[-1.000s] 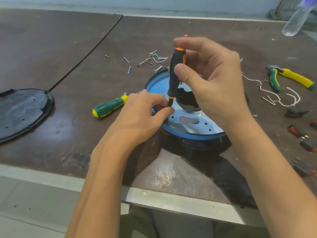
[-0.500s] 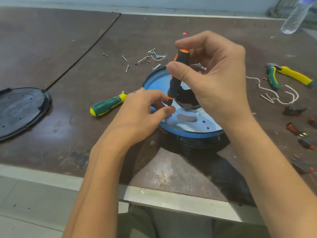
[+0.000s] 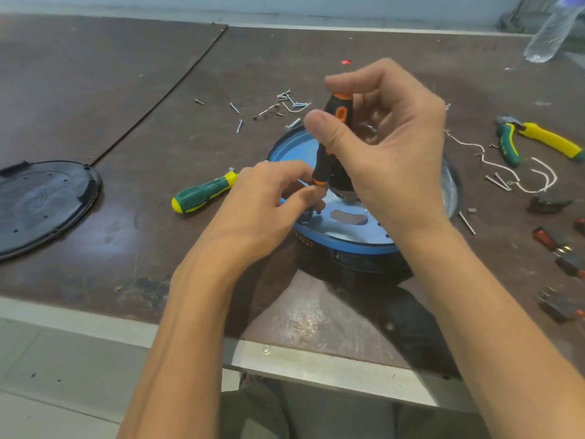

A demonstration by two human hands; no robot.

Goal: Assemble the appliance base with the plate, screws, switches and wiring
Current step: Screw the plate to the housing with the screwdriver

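Observation:
The round appliance base [image 3: 354, 245] with its shiny blue-tinted plate sits at the table's centre. My right hand [image 3: 389, 153] grips a black and orange screwdriver [image 3: 332, 134], held nearly upright with its tip down at the plate's near-left rim. My left hand [image 3: 266, 210] pinches the screwdriver's shaft just below the handle, fingers curled at the rim. The screw under the tip is hidden. Loose screws [image 3: 237, 125] lie scattered behind the base. White wiring [image 3: 538, 179] and red and black switches [image 3: 557, 245] lie to the right.
A green and yellow screwdriver [image 3: 202, 193] lies left of the base. A black round cover [image 3: 41, 204] rests at the far left. Green and yellow pliers [image 3: 538, 139] lie at the right, a clear plastic bottle [image 3: 550, 30] at the back right. The table edge runs close to me.
My right hand has turned on the screwdriver handle and shifted its fingers. My left hand stays at the shaft near the plate's rim. The base has not moved.

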